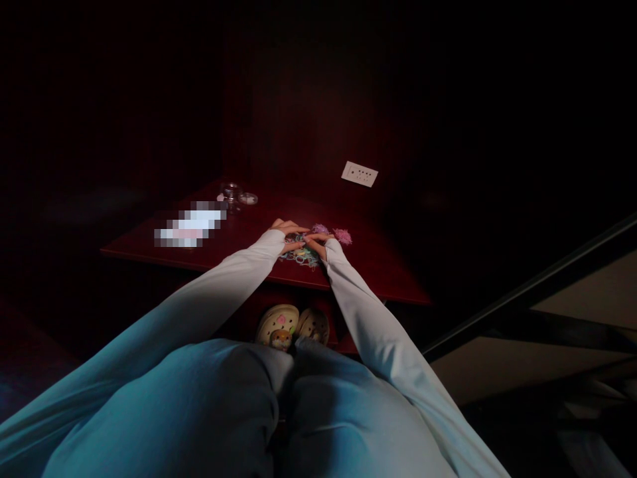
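Observation:
On the dark red table lies a loose pile of thin, pastel-coloured loops (302, 256) that look like small hair ties, mostly green, blue and yellow. My left hand (288, 231) is over the pile's left side, its fingers stretched out and the thumb apart from them. From the right comes my right hand (318, 243), with thumb and fingertips drawn together close to the left thumb; whatever is between them is too small to make out. Just beyond the right hand sit a purple bunch (320, 229) and a pink bunch (342, 236) of similar loops. My hands partly cover the pile.
A lit, pixelated rectangle (192, 226) lies on the left of the tabletop (269, 271). Behind it stand a clear jar (231, 192) and a round clear lid (247, 198). A white socket plate (359, 174) is on the back panel. Clogs (279, 322) show below the table edge.

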Available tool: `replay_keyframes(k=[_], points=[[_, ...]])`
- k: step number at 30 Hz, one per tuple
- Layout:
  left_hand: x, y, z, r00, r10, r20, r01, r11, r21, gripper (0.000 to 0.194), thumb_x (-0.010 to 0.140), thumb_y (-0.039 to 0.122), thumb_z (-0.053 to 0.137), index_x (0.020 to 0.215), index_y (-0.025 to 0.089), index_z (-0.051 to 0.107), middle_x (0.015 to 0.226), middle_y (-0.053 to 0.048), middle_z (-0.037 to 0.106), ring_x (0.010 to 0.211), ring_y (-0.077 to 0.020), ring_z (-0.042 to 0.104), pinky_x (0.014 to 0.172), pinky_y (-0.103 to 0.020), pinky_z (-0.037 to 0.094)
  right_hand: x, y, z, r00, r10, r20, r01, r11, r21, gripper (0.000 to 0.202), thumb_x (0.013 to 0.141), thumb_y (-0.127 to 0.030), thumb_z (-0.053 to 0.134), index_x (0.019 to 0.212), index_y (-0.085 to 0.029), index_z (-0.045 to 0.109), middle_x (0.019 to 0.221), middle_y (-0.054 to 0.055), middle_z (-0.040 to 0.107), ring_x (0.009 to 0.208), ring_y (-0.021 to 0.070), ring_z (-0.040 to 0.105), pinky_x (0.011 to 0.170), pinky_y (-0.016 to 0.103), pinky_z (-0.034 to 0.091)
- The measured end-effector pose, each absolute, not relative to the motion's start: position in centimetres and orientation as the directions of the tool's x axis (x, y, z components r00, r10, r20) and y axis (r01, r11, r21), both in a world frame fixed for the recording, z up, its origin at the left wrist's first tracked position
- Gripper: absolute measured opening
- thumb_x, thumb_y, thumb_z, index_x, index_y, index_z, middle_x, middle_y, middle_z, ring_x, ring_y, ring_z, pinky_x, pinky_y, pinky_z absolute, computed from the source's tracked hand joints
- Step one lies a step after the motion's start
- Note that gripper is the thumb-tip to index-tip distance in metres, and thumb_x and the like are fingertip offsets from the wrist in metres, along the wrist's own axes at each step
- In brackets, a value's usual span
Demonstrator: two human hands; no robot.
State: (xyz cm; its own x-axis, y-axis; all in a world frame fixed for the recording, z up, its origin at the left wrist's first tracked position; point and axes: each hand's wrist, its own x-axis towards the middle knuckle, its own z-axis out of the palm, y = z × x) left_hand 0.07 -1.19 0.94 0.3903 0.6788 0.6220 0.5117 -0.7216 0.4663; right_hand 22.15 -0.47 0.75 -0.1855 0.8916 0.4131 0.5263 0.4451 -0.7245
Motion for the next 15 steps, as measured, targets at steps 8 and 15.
replay_keyframes(k=[8, 15], points=[[-0.07, -0.64, 1.07, 0.408, 0.663, 0.628, 0.478, -0.741, 0.471, 0.03, 0.092, 0.045, 0.069, 0.11, 0.026, 0.083, 0.112, -0.005, 0.078, 0.1, -0.0224, 0.065, 0.094, -0.035, 0.049, 22.01, -0.99, 1.12, -0.159, 0.901, 0.404, 0.526, 0.424, -0.737, 0.04, 0.08, -0.065, 0.078, 0.094, -0.028, 0.085, 0.091, 0.001, 0.079, 0.105, 0.0249, 0.068, 0.1, 0.037, 0.051], [-0.14, -0.31, 1.08, 0.374, 0.695, 0.615, 0.492, -0.71, 0.503, 0.029, 0.092, 0.046, 0.068, 0.102, 0.024, 0.084, 0.104, -0.005, 0.08, 0.091, -0.0204, 0.066, 0.084, -0.03, 0.051, 22.01, -1.32, 1.37, -0.157, 0.92, 0.36, 0.537, 0.386, -0.751, 0.042, 0.08, -0.064, 0.079, 0.098, -0.027, 0.085, 0.094, 0.003, 0.08, 0.106, 0.0251, 0.07, 0.1, 0.037, 0.053]])
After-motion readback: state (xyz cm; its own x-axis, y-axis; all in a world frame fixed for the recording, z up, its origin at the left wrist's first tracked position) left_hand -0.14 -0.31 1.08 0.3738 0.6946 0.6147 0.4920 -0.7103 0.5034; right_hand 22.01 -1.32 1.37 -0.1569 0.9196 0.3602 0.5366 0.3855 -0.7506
